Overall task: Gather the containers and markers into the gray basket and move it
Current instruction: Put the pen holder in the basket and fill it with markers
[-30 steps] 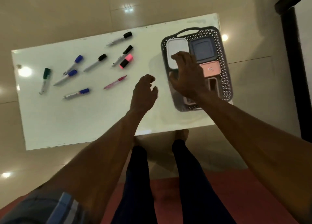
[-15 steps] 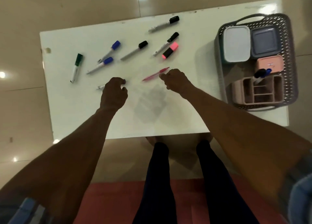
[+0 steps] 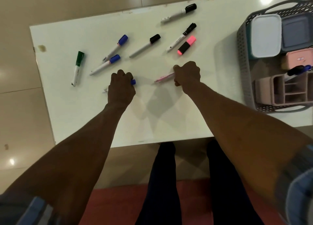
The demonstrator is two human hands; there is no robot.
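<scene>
On the white table (image 3: 84, 116), my left hand (image 3: 121, 87) is closed over a blue-capped marker (image 3: 133, 82); its cap and white tail stick out either side. My right hand (image 3: 186, 73) grips one end of a pink pen (image 3: 163, 77) that lies on the table. Several more markers lie beyond: a green one (image 3: 78, 67), two blue-capped (image 3: 116, 45) (image 3: 106, 64), three black-capped (image 3: 145, 45) (image 3: 182, 36) (image 3: 179, 12), and a pink highlighter (image 3: 186, 45). The gray basket (image 3: 242, 58) at the right holds a white container (image 3: 265, 35), a gray one (image 3: 297, 32), a pink box (image 3: 299, 59) and a pink organiser (image 3: 281, 90) with a marker (image 3: 296, 70) in it.
The table's near edge runs just in front of my legs (image 3: 169, 182), with tiled floor to the left and beyond. A red mat (image 3: 118, 204) lies under my feet. The basket sits near the table's right end, partly cut off by the frame.
My right hand left the basket and came to the pink pen. My left hand moved left onto the blue-capped marker. Both hands have closed on them. The view has shifted left.
</scene>
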